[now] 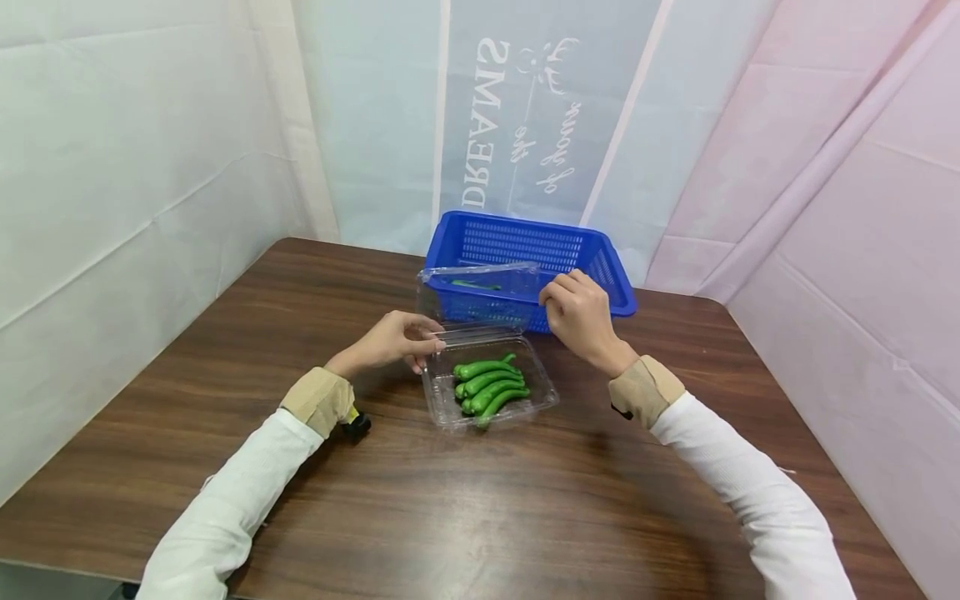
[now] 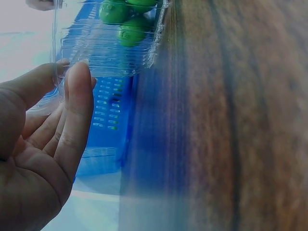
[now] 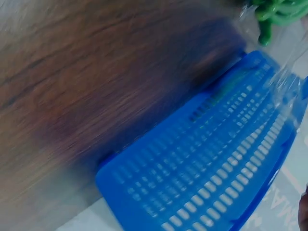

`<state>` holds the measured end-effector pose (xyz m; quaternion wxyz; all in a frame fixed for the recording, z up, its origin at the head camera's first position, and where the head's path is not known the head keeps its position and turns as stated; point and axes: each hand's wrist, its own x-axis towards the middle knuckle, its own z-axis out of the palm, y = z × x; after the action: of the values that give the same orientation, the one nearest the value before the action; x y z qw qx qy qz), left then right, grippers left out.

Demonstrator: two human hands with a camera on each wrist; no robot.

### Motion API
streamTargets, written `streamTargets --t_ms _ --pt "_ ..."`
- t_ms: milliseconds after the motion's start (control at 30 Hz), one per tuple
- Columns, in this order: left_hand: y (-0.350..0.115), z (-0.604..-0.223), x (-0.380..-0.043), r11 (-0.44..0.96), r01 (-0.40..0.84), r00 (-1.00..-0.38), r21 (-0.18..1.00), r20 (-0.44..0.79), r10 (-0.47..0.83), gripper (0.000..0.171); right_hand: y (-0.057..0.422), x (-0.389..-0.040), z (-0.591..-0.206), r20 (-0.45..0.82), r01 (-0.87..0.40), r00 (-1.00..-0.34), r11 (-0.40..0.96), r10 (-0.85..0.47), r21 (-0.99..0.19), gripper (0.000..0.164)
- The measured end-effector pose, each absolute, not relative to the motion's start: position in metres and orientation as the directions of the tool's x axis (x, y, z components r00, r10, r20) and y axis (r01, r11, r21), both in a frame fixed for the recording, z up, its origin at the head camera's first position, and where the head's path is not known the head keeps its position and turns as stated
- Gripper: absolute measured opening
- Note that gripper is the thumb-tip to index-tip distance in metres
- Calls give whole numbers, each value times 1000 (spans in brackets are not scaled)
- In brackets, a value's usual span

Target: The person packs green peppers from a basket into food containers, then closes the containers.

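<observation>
Several green peppers [image 1: 491, 385] lie side by side in the base of a clear plastic clamshell box [image 1: 542, 392]. Its lid [image 1: 480, 271] stands raised at the back, in front of a blue basket. With thumb and fingers, my left hand [image 1: 393, 340] pinches the box's left edge by the hinge; the left wrist view shows this hand [image 2: 48, 130] too. My right hand [image 1: 581, 317], fingers curled, is over the basket's front rim, beside the lid's right edge. Whether it holds anything is hidden; only fingertips [image 3: 303, 211] show in the right wrist view.
The blue perforated basket [image 1: 622, 287] stands at the back of the brown wooden table [image 1: 480, 517]; something green [image 1: 476, 286] shows in it through the lid. Cloth [image 1: 375, 125] hangs behind the table and at both sides.
</observation>
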<state>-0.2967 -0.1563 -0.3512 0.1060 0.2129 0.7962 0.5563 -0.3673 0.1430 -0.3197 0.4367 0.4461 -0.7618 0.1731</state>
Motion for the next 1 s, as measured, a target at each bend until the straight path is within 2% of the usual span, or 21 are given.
streamTargets --t_ms 133,233,333,467,600,667,800,1000 --pt "-159 -353 -295 292 195 -899 936 51 436 38 145 -381 -319 829 -808 -261 582 -494 92 28" --pt "-161 -354 -296 289 187 -902 939 48 428 39 145 -391 -319 820 -784 -327 619 -470 42 29" --pt "-160 -355 -297 285 190 -902 940 53 428 40 146 -401 -316 775 -743 -446 668 -449 -41 30" --pt "-155 -357 -299 275 185 -900 943 51 433 40 146 -416 -310 629 -683 -630 711 -455 -170 29" --pt "-152 -362 -303 262 185 -895 947 53 442 41 143 -434 -306 443 -667 -728 689 -523 -282 24" --pt "-152 -367 -307 260 186 -896 948 55 441 41 141 -443 -306 336 -665 -746 670 -576 -330 22" --pt "-153 -378 -314 274 184 -906 944 55 420 43 133 -457 -309 119 -662 -726 641 -678 -388 20" --pt "-154 -381 -315 287 199 -912 937 70 403 43 127 -469 -315 -80 -610 -716 677 -694 -412 22"
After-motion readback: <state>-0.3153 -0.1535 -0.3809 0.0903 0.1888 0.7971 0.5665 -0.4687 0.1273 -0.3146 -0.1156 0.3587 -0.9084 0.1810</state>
